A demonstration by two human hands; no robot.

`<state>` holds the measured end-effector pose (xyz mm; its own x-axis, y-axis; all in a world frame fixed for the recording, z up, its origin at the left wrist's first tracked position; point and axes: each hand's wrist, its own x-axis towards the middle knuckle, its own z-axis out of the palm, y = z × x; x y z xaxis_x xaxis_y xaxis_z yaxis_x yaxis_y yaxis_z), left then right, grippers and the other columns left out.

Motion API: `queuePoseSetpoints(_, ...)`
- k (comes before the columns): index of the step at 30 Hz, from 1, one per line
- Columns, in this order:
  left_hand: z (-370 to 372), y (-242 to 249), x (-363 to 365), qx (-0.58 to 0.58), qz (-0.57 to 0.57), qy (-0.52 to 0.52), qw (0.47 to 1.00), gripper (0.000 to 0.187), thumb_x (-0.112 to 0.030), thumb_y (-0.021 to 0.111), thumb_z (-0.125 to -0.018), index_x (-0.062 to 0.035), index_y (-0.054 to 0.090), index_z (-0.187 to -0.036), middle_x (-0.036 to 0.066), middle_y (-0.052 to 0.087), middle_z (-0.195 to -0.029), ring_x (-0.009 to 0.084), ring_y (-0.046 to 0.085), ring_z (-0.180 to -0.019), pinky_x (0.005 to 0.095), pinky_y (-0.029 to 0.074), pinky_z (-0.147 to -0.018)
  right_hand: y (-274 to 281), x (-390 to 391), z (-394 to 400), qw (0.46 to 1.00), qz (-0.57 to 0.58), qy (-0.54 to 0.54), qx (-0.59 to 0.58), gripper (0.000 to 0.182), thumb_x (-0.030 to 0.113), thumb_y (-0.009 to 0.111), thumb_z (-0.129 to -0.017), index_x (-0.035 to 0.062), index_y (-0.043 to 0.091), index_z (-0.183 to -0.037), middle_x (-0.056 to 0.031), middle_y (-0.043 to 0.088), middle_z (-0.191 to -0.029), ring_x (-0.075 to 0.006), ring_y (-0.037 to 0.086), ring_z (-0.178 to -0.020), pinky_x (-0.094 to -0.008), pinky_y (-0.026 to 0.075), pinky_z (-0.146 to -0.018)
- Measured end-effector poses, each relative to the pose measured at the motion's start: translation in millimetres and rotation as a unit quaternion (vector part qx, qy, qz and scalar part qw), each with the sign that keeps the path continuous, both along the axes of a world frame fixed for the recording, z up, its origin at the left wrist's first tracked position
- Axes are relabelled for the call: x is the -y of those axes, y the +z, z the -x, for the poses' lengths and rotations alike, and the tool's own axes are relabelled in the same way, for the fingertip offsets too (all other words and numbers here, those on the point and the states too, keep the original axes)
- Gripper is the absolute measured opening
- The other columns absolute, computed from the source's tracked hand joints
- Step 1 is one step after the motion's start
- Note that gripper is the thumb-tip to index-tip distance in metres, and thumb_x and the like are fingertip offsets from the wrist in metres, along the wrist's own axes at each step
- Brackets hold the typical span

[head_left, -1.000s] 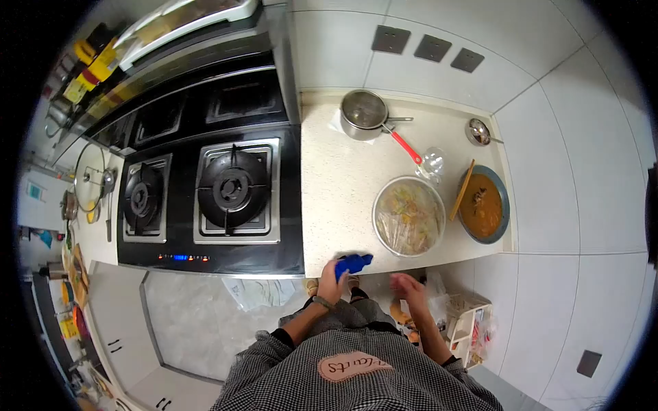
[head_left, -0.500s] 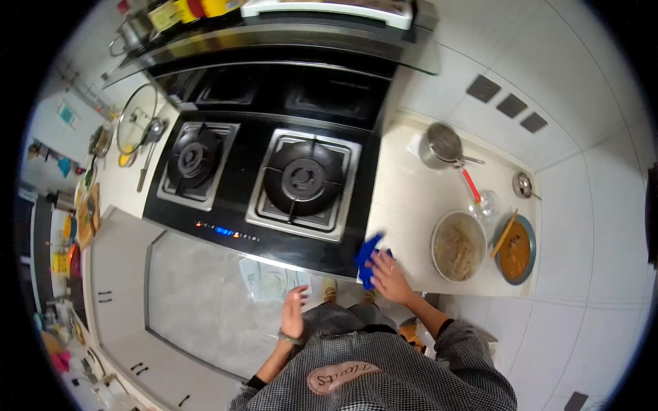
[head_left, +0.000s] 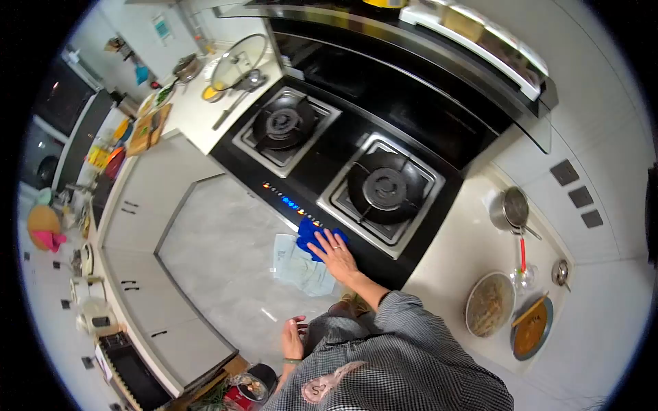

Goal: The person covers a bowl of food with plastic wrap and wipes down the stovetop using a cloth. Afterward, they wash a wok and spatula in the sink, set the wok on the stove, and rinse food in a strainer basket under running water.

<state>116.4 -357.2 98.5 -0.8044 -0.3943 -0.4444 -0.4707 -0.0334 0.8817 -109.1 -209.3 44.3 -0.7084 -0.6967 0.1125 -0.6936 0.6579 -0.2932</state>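
Observation:
My right hand presses a blue cloth onto the front edge of the black gas stove, beside the lit touch controls. The fingers lie spread over the cloth, and part of it bunches out ahead of them. Low in front of my body hangs my left hand, with its fingers loosely bent and apart and nothing in them. The right burner and left burner carry no pots.
On the right counter stand a saucepan, a bowl of soaking pale food and a bowl of brown sauce. A glass lid and a ladle are left of the stove. A pale mat lies on the floor.
My right hand has moved the blue cloth leftward along the stove's front edge, from the right corner to the controls. The left hand has dropped lower, and the view has turned.

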Motion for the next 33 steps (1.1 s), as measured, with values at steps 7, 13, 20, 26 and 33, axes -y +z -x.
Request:
queuePoseSetpoints(7,-21,-28,35,0.028,0.005,0.148,0.989,0.046,-0.039,0.032,-0.096,-0.0014,0.058,-0.095,0.007,0.061,-0.081,0.0134,0.055,-0.067,0.0248,0.043,-0.061,9,-72,-63,0.998,-0.058,-0.039,0.007,0.061,0.001,0.049,-0.077,0.007,0.032,-0.136,-0.0225,0.024,-0.14,-0.0365,0.023,-0.131,-0.0462,0.021,-0.107)
queuePoseSetpoints(13,34,-47,75,0.046,-0.011,0.111,0.993,0.047,-0.039,0.031,-0.097,-0.0016,0.06,-0.093,0.008,0.062,-0.078,0.0134,0.057,-0.067,0.0261,0.044,-0.061,3,32,16,0.997,-0.065,-0.027,-0.045,0.054,0.006,0.044,-0.082,0.0034,0.032,-0.134,-0.0254,0.03,-0.137,-0.0369,0.03,-0.129,-0.0431,0.024,-0.107)
queuePoseSetpoints(20,127,-71,195,0.007,-0.075,0.118,0.99,0.042,-0.033,0.032,-0.097,0.0007,0.057,-0.096,0.007,0.061,-0.088,0.0137,0.057,-0.071,0.0269,0.046,-0.062,-15,247,168,0.997,-0.026,-0.012,-0.074,0.056,0.004,0.045,-0.08,0.0023,0.032,-0.134,-0.0265,0.029,-0.137,-0.0377,0.029,-0.129,-0.044,0.023,-0.107)
queuePoseSetpoints(26,165,-58,306,0.05,-0.026,0.134,0.989,0.043,-0.034,0.032,-0.097,0.0006,0.056,-0.097,0.007,0.061,-0.09,0.0137,0.058,-0.071,0.0261,0.046,-0.063,-35,424,288,0.996,0.02,-0.027,-0.079,0.055,0.001,0.043,-0.08,0.0018,0.032,-0.134,-0.0268,0.028,-0.137,-0.0377,0.025,-0.13,-0.0444,0.021,-0.108)
queuePoseSetpoints(33,175,-53,368,0.075,0.019,0.11,0.991,0.044,-0.037,0.031,-0.097,-0.0008,0.057,-0.095,0.007,0.061,-0.088,0.015,0.059,-0.071,0.0263,0.045,-0.061,-29,448,312,0.996,0.081,-0.039,-0.013,0.062,0.014,0.057,-0.078,0.0037,0.033,-0.134,-0.0186,0.029,-0.14,-0.0315,0.023,-0.132,-0.0421,0.018,-0.109)
